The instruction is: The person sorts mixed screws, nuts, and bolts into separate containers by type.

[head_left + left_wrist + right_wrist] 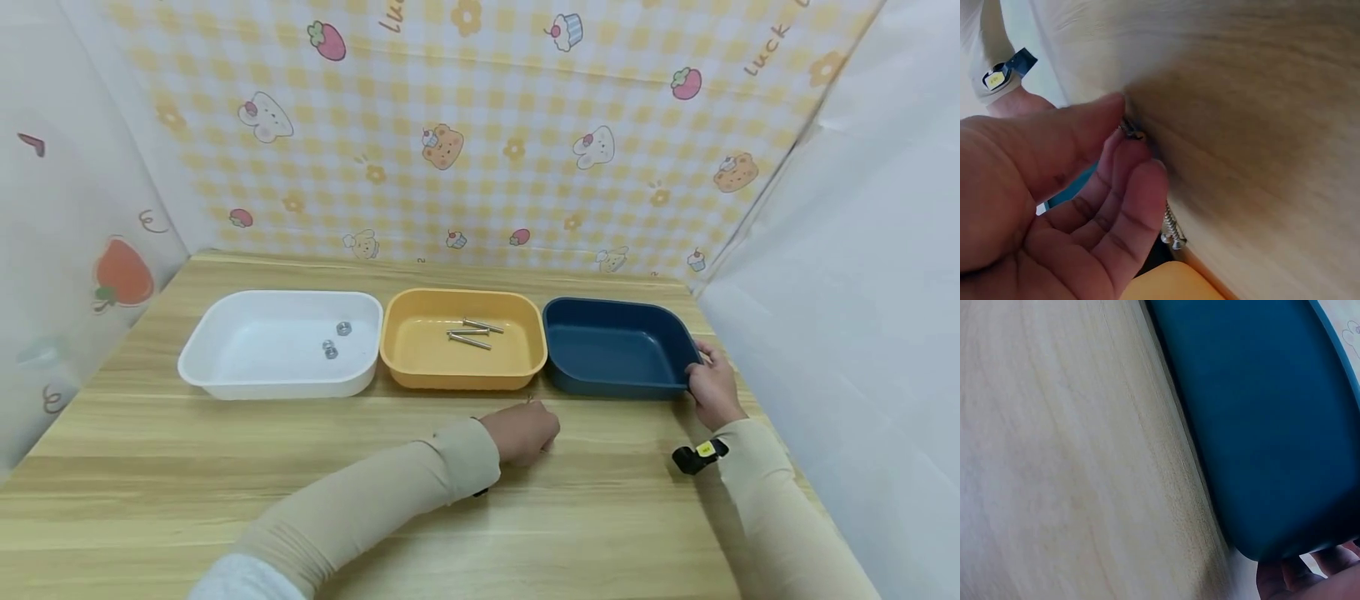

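My left hand [522,431] is low over the table in front of the gap between the yellow and blue trays. Its thumb and fingertips pinch a small metal piece [1132,130], mostly covered by the fingers. Threaded screws [1172,228] stick out past the fingers in the left wrist view; their other ends are hidden. At the right, my right hand [714,385] grips the near right end of the dark blue tray [611,389], its fingers [1297,575] against the end wall. No items show inside that tray.
Left of the blue tray stands a yellow tray [465,381] with several long bolts [470,341]. Farther left, a white tray [277,388] contains several nuts [343,328]. All three trays stand in a row on the wooden table [360,467], with a patterned cloth [480,200] behind.
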`<action>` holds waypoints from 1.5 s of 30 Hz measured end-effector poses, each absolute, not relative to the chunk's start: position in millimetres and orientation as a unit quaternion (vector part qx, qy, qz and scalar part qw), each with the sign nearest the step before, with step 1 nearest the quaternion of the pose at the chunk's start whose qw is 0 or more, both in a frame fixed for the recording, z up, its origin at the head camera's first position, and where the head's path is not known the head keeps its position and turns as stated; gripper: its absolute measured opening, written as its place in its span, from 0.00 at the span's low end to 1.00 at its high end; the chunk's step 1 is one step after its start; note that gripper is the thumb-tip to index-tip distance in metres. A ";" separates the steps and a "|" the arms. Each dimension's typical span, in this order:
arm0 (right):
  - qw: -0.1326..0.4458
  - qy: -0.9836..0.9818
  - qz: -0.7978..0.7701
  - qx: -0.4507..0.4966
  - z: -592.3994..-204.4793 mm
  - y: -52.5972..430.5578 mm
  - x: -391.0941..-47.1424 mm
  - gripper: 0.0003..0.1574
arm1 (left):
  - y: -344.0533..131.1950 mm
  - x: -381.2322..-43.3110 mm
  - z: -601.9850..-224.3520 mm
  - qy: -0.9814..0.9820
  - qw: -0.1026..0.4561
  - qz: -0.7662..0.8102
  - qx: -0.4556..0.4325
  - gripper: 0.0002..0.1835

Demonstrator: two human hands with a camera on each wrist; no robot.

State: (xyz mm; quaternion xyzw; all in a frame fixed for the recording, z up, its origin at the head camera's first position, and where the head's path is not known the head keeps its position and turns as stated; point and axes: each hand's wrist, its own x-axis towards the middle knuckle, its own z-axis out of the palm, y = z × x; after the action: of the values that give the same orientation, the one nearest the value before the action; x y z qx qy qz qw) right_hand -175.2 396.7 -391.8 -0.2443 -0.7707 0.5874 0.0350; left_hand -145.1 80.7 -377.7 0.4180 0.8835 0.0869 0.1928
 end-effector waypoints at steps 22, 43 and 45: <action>0.079 -0.771 0.586 -0.237 -397.7 397.1 -175.2 0.36 | 102.9 -178.4 -352.2 0.830 0.290 0.273 0.392 0.14; 0.077 -0.774 0.586 -0.227 -399.4 396.6 -174.7 0.37 | 166.6 -238.5 -359.3 0.600 0.399 0.690 0.065 0.20; 0.081 -0.774 0.586 -0.226 -399.0 396.2 -174.8 0.37 | 170.5 -242.7 -360.7 0.583 0.399 0.707 0.034 0.22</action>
State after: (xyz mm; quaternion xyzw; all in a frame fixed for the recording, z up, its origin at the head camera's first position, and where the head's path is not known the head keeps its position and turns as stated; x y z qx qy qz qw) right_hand -174.8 396.2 -399.0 -0.2262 -0.7742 0.5855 0.0812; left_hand -242.7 170.5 -360.7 0.0341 0.5833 0.7066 0.3991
